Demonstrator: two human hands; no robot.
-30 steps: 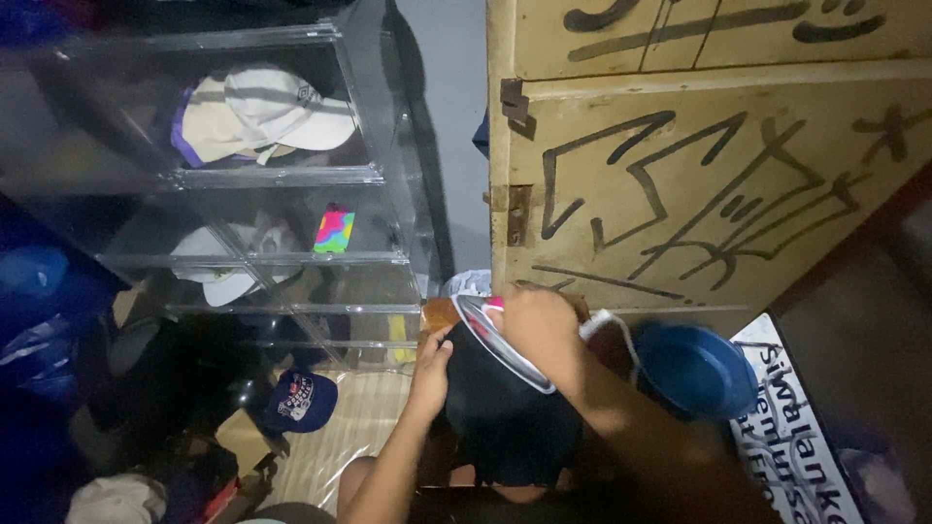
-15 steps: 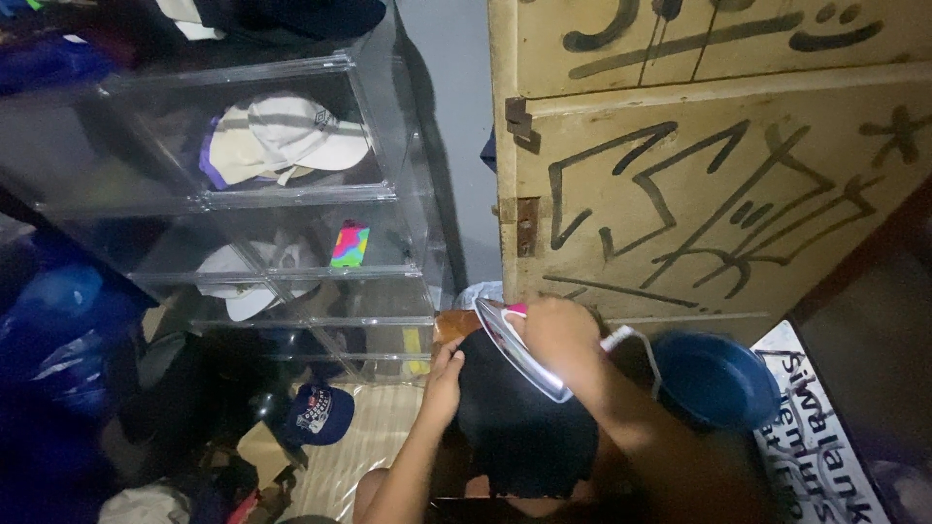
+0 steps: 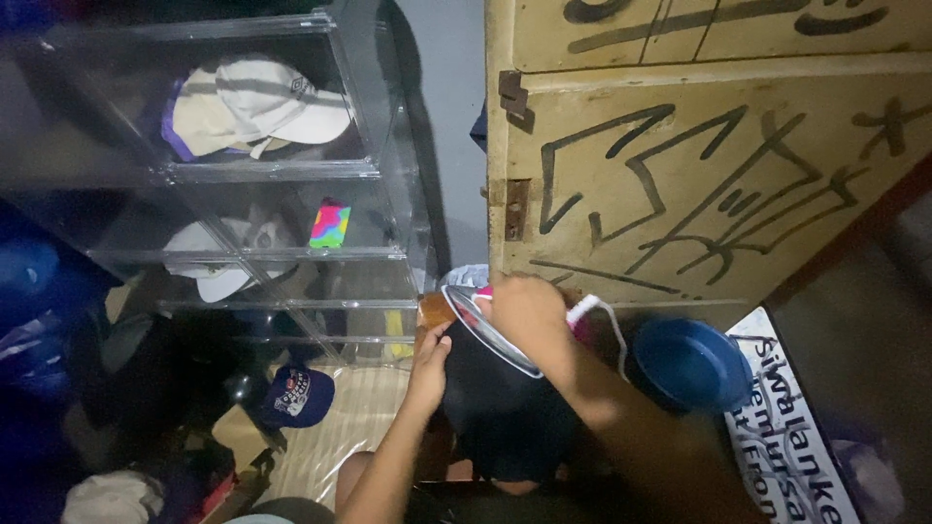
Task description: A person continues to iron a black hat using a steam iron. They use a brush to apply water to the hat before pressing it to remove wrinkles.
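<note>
Bowl right of iron

A cramped, dimly lit storage corner of a home: clear stacked display boxes hold caps, more caps and clothing litter the floor, beside a graffiti-marked wooden door.
</note>
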